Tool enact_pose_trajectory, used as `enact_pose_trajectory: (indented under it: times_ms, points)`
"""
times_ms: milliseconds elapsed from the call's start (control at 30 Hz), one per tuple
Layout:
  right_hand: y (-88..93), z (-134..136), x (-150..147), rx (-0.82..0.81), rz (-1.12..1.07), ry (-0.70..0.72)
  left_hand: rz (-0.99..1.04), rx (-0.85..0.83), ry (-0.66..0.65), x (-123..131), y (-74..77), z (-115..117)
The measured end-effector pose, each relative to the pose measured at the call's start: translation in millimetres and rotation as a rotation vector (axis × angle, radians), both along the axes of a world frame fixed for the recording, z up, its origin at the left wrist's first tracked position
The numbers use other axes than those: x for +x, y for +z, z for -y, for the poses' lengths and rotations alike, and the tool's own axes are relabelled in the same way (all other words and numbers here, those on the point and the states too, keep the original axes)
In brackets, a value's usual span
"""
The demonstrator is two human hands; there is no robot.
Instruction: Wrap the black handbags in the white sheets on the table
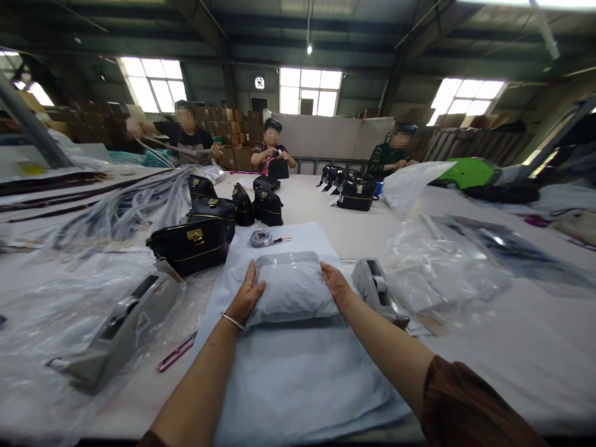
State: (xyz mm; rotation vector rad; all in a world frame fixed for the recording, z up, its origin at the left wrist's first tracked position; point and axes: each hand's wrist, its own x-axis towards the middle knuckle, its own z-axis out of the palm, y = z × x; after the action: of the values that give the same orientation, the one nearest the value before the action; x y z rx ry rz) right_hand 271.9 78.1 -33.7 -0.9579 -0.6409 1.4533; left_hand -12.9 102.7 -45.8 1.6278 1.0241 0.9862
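A plump package [293, 288], wrapped in pale paper or film with clear tape along its far edge, lies in front of me. My left hand [246, 296] grips its left side, thumb on top. On the opposite side, my right hand [334, 282] holds the right edge. What is inside the wrapping cannot be made out. Beneath it is a stack of pale blue-white paper sheets [307, 379]. Just beyond the package, a coiled strap in clear wrap with a metal clip [263, 238] rests on the paper.
Tape dispensers [379, 285] stand either side, the left one [121, 329] near pink-handled snips [177, 352]. Black handbags [190, 245] sit ahead left, more [356, 191] farther right. Clear plastic bags [442, 267] lie right; wrapped straps [121, 205] lie left. Three people work across the table.
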Motion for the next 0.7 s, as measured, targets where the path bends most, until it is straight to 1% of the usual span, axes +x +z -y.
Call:
enact_pose_trajectory:
  times_ms: [100,200,300,433,500,567,633,700]
  points:
    - [13.4,4,-8,-0.096,-0.062,0.005,0.078,-0.007,0.017,-2,11.1,3]
    - [29.5,11,-14,-0.118,-0.065,0.021,0.086,0.033,0.015,-5,29.2,9]
    - [50.3,25,-16,-0.015,-0.025,0.048,0.043,0.116,0.032,-6,54.2,20]
    - [82.0,56,-9,0.114,-0.052,0.118,-0.001,0.241,0.103,1,93.1,42]
    - [97.6,77,2,0.177,-0.047,0.118,0.008,0.287,0.093,11,113.0,58]
    - [112.6,104,19,0.224,-0.026,0.088,0.008,0.342,0.061,30,131.5,79]
    - [126.4,135,44,0.254,0.002,0.043,-0.02,0.411,0.023,56,146.7,104]
    - [137.6,172,78,0.269,0.028,-0.006,-0.047,0.47,-0.034,90,156.8,131]
